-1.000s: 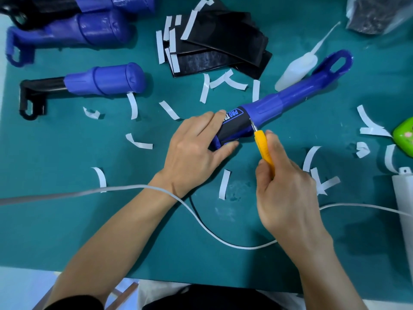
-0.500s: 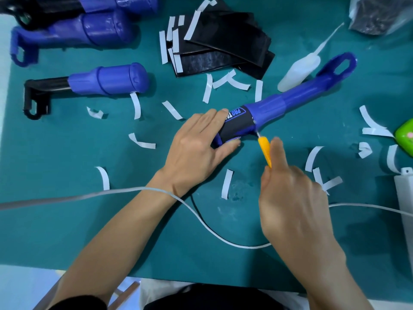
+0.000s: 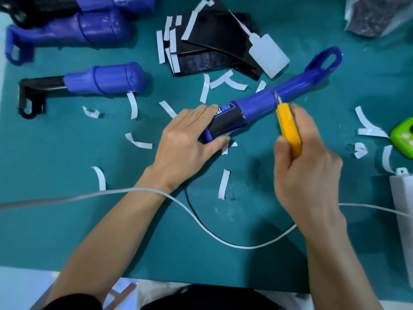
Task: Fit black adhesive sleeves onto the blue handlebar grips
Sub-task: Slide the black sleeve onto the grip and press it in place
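A blue handlebar grip [image 3: 288, 87] lies diagonally on the teal mat, loop end at the upper right. A black adhesive sleeve [image 3: 225, 121] with white lettering wraps its lower end. My left hand [image 3: 185, 142] presses on that sleeved end, fingers over the sleeve and thumb below it. My right hand [image 3: 304, 166] grips a yellow-handled cutter [image 3: 288, 128], whose metal tip touches the blue grip a little above the sleeve. A pile of flat black sleeves [image 3: 214, 48] lies behind.
Three more blue grips [image 3: 105, 78] lie at the upper left. A white squeeze bottle [image 3: 266, 53] rests on the sleeve pile. White backing strips [image 3: 223, 184] litter the mat. A white cable [image 3: 201, 222] crosses the front. A green object [image 3: 404, 137] and white box [image 3: 404, 202] sit at right.
My right hand has carried the cutter up along the grip, away from the sleeve's edge. The white squeeze bottle has shifted onto the sleeve pile. My left hand stays on the sleeve.
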### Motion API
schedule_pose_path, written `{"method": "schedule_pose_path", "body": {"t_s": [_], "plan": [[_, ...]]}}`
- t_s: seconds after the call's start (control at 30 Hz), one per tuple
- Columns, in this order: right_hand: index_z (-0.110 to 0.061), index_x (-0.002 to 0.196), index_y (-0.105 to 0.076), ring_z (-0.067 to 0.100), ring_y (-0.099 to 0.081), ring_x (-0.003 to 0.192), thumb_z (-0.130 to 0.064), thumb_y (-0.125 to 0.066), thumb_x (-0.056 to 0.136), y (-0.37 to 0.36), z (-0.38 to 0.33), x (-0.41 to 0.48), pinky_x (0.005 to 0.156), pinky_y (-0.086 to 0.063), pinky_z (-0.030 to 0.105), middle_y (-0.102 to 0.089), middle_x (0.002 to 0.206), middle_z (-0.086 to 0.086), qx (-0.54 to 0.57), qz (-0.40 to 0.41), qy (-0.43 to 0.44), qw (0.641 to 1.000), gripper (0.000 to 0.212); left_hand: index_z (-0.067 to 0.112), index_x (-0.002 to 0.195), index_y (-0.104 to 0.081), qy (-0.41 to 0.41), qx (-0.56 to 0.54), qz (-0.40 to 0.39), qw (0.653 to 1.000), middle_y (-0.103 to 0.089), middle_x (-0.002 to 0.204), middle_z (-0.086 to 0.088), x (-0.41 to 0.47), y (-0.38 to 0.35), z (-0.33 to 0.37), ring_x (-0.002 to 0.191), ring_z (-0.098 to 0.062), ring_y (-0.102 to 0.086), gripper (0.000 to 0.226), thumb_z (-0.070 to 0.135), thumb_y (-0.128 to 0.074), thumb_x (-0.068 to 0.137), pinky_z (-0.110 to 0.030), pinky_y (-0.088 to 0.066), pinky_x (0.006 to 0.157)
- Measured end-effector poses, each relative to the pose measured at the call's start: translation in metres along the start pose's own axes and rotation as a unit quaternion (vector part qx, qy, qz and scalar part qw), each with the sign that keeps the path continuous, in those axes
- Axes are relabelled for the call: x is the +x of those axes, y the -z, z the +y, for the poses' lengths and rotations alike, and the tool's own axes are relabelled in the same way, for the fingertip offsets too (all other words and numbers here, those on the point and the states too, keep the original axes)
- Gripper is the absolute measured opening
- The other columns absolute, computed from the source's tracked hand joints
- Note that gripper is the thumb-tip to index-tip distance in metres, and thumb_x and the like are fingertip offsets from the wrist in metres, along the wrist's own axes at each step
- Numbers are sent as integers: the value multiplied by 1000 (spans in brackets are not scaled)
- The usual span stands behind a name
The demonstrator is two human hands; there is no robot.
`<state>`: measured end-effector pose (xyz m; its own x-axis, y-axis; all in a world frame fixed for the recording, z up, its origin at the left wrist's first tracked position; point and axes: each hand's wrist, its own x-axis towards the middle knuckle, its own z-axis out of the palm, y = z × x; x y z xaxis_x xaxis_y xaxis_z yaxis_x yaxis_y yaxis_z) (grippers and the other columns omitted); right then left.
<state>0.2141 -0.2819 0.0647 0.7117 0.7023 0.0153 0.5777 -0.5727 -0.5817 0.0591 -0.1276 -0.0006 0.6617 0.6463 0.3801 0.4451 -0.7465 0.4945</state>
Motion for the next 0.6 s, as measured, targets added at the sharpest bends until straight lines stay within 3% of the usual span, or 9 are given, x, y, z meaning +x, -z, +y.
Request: {"method": "schedule_pose_path", "body": {"t_s": [0.17,0.4,0.47,0.53,0.6], "plan": [[-13,123,-63,19,-33,74,-15,-61,96,7,-3,45,68,-20,27,-48,80,0,-15,44,55,997,27,-3,121,-74,-5,-48,-19,999,-75,112,-12,2,6,-9,87,-31,-66,54,35,-86,86,-30,-49,90],[-12,96,-61,32,-38,83,-6,-59,89,-4,-12,103,74,-26,39,-60,85,13,-177,-106,125,970,10,0,121,-75,-50,-81,-37,995,-75,111,-8,2,3,-14,87,-27,-63,53,33,-92,83,-27,-49,89],[-15,102,-67,38,-47,86,-10,-64,88,-11,-10,110,73,-36,41,-63,88,13,-140,-134,111,975,16,1,122,-74,-56,-85,-37,994,-75,112,-8,2,2,-15,88,-25,-62,54,33,-93,82,-25,-48,90],[-19,114,-72,38,-57,97,-14,-70,89,-14,-6,110,85,-48,42,-70,102,11,-74,-149,89,982,26,1,122,-74,-57,-88,-40,994,-75,113,-8,1,2,-16,88,-25,-62,55,33,-93,82,-24,-47,91],[-19,112,-75,26,-58,102,-12,-72,87,-13,-1,102,92,-45,24,-73,108,3,-17,-117,111,987,26,1,122,-74,-53,-90,-45,994,-75,112,-8,1,2,-16,87,-26,-62,55,33,-93,82,-27,-49,89]]}}
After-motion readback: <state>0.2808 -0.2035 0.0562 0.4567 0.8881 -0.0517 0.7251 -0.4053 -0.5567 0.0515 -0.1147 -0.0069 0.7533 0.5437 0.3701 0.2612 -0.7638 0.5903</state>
